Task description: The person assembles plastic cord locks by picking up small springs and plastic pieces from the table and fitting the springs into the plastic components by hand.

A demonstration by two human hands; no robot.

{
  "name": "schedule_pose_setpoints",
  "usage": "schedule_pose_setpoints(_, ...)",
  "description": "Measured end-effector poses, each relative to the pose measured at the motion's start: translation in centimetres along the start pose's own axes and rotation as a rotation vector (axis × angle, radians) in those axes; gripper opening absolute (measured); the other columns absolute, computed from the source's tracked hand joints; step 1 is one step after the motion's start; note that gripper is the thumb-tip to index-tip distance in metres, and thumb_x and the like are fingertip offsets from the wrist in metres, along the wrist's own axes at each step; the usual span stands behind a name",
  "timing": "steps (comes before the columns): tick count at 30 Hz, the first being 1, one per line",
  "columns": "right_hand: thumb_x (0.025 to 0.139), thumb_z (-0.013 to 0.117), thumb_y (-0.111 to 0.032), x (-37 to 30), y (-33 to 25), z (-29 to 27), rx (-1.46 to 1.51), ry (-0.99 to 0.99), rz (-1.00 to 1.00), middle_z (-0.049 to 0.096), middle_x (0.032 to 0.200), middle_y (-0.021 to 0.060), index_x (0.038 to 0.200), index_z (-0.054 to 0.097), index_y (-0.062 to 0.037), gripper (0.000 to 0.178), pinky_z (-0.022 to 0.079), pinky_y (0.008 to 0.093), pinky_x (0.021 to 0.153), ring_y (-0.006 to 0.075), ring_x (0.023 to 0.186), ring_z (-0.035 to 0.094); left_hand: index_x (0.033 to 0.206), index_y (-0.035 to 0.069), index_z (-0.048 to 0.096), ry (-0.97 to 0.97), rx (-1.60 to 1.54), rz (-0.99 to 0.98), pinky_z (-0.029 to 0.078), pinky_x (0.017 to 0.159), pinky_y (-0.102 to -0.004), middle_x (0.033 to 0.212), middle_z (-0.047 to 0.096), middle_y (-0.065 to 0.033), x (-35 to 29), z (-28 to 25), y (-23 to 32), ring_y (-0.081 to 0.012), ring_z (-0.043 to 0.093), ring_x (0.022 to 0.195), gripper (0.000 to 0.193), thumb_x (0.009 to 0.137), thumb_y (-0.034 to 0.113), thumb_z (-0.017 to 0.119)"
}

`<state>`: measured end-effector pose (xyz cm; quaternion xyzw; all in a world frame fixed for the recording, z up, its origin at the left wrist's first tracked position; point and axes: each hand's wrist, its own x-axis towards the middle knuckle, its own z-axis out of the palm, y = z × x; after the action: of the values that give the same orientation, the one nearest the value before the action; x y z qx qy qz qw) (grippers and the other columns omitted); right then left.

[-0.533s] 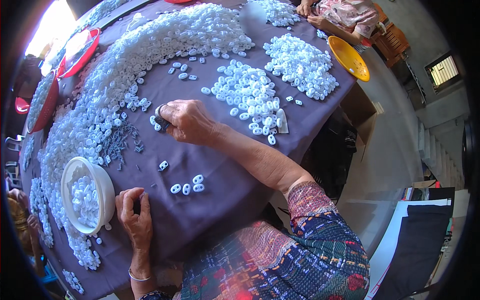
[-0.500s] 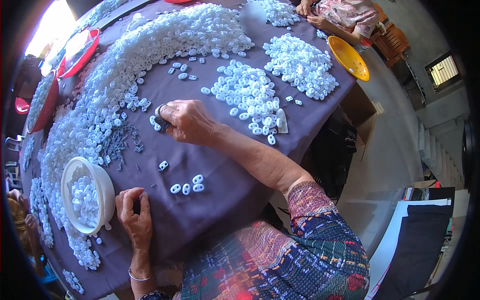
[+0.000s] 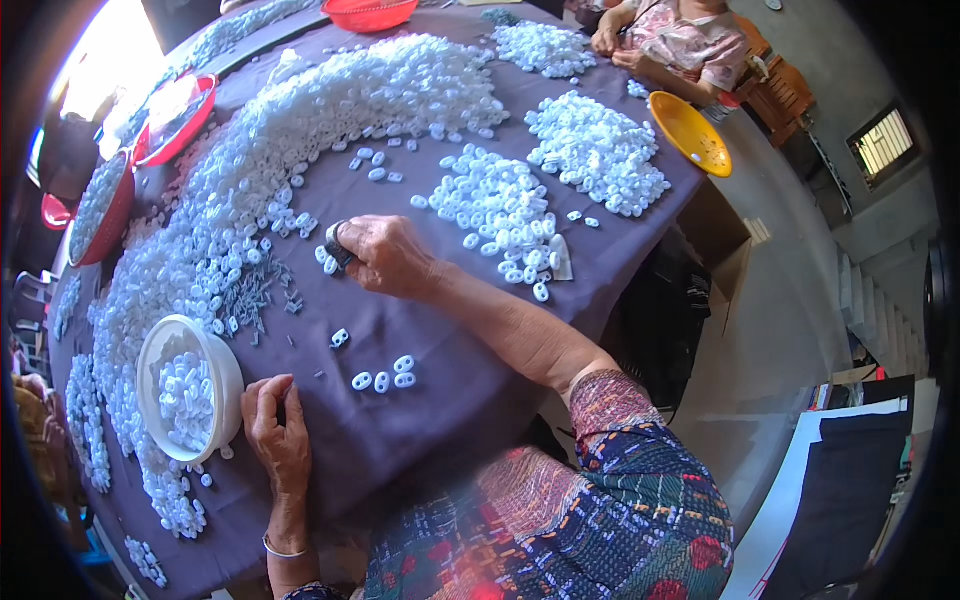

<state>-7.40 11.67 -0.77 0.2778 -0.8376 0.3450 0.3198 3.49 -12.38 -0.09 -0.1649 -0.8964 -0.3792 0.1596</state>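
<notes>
Over the purple-grey cloth, my right hand (image 3: pixel 385 257) is bent with its fingers closed. A dark ribbed thing with a pale edge (image 3: pixel 338 246) sits at its fingertips; its kind is unclear. White oval two-holed plastic pieces (image 3: pixel 325 260) lie right against it. My left hand (image 3: pixel 277 425) rests on the cloth beside a white bowl (image 3: pixel 229 385) partly filled with such pieces. Its thumb and fingers are curled together, and anything between them is too small to make out. Between the hands lie one loose piece (image 3: pixel 340 338) and a small group of pieces (image 3: pixel 382 382).
A long heap of white pieces (image 3: pixel 380 80) curves along the far and left side. Small grey pins (image 3: pixel 257 290) lie by it. Two further piles (image 3: pixel 495 200) (image 3: pixel 597 150) are at the right. Red baskets (image 3: pixel 372 14) and a yellow tray (image 3: pixel 690 135) stand around. Another person sits at the far right.
The whole view has shifted slightly. My left thumb and fingers have drawn closer together, and the small grey bit seen at their tip no longer shows. My right hand stays by the same pieces.
</notes>
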Motion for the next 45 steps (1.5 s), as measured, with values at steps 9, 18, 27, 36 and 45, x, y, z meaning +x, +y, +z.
schedule_pose_setpoints(9, 0.061, 0.064, -0.005, 0.1, -0.3, 0.0, -0.056, -0.006, -0.052, 0.060, 0.077, 0.0121, 0.079, 0.055, -0.0041, 0.020, 0.049, 0.0408, 0.064, 0.0311, 0.075, 0.060, 0.098, 0.000, 0.060, 0.064, 0.134, 0.014, 0.044, 0.077, -0.0326, 0.092, 0.056, -0.0104, -0.4, 0.1, -1.0, -0.0240, 0.055, 0.084, 0.017, 0.081, -0.003, 0.058)
schedule_pose_setpoints(18, 0.061, 0.063, 0.002, 0.3, -1.1, 0.5, -0.024, -0.011, -0.173, 0.062, 0.081, 0.0174, 0.084, 0.060, 0.0009, 0.023, 0.051, 0.0397, 0.067, 0.0343, 0.077, 0.062, 0.096, 0.004, 0.063, 0.169, 0.153, 0.057, 0.046, 0.070, -0.0335, 0.091, 0.056, -0.0130, -0.6, -0.4, -0.7, -0.0268, 0.056, 0.082, 0.024, 0.072, -0.001, 0.068)
schedule_pose_setpoints(27, 0.066, 0.061, 0.006, 0.1, -1.8, 0.1, 0.027, -0.037, -0.169, 0.061, 0.082, 0.0177, 0.085, 0.058, 0.0032, 0.019, 0.051, 0.0373, 0.066, 0.0349, 0.077, 0.061, 0.090, -0.001, 0.064, 0.039, -0.434, -0.093, 0.044, 0.062, -0.0260, 0.082, 0.060, -0.0075, -1.4, -3.1, 2.7, -0.0153, 0.057, 0.071, 0.017, 0.074, -0.005, 0.064)
schedule_pose_setpoints(36, 0.067, 0.061, 0.004, -0.6, -3.0, 0.4, 0.069, -0.151, -0.197, 0.060, 0.082, 0.0176, 0.086, 0.056, 0.0023, 0.020, 0.050, 0.0379, 0.065, 0.0353, 0.076, 0.060, 0.092, -0.004, 0.059, -0.647, -1.742, -0.003, 0.046, 0.075, -0.0429, 0.091, 0.060, -0.0237, 0.1, -4.4, 13.7, -0.0344, 0.059, 0.089, 0.042, 0.093, 0.034, 0.041)
schedule_pose_setpoints(45, 0.070, 0.063, -0.005, -0.9, -1.9, 1.0, -0.022, -0.225, -0.161, 0.062, 0.089, 0.0182, 0.091, 0.057, 0.0008, 0.023, 0.050, 0.0384, 0.070, 0.0356, 0.082, 0.060, 0.083, 0.001, 0.054, 0.680, -2.418, -0.830, 0.046, 0.077, -0.0279, 0.085, 0.060, -0.0101, -1.6, -3.7, 26.2, -0.0209, 0.058, 0.077, 0.011, 0.086, 0.010, 0.046)
